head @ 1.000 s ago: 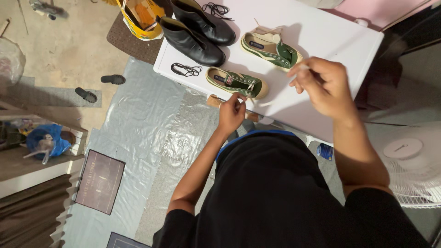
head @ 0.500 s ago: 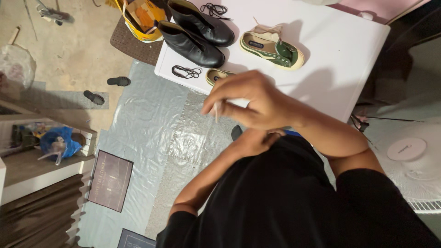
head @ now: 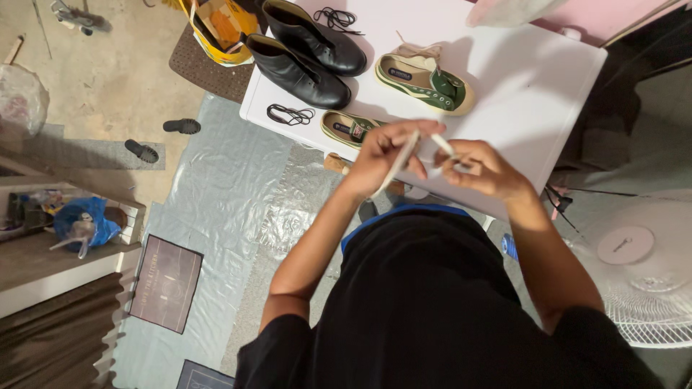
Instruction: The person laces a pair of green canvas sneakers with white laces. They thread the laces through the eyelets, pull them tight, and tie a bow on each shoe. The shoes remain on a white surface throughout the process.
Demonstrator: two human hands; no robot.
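From the head camera, the left hand (head: 387, 153) was pinched on a cream shoelace (head: 398, 163), with the lace running down and to the left out of its fingers. The right hand (head: 481, 168) was pinched on the other part of the same lace, and the 2 hands were close together, just above the near edge of the white counter (head: 533, 79).

A green sneaker (head: 347, 129) lay on the counter just behind the left hand, partly hidden by it. A second green sneaker (head: 425, 78) lay farther back with a cream lace loose at its heel end. 2 black boots (head: 306, 50) stood side by side at the counter's left end, with 1 black lace (head: 290, 113) coiled in front of them and another black lace (head: 337, 16) behind them.

A white fan (head: 638, 277) stood on the floor at the right, and clear plastic sheeting (head: 231, 187) covered the floor at the left.
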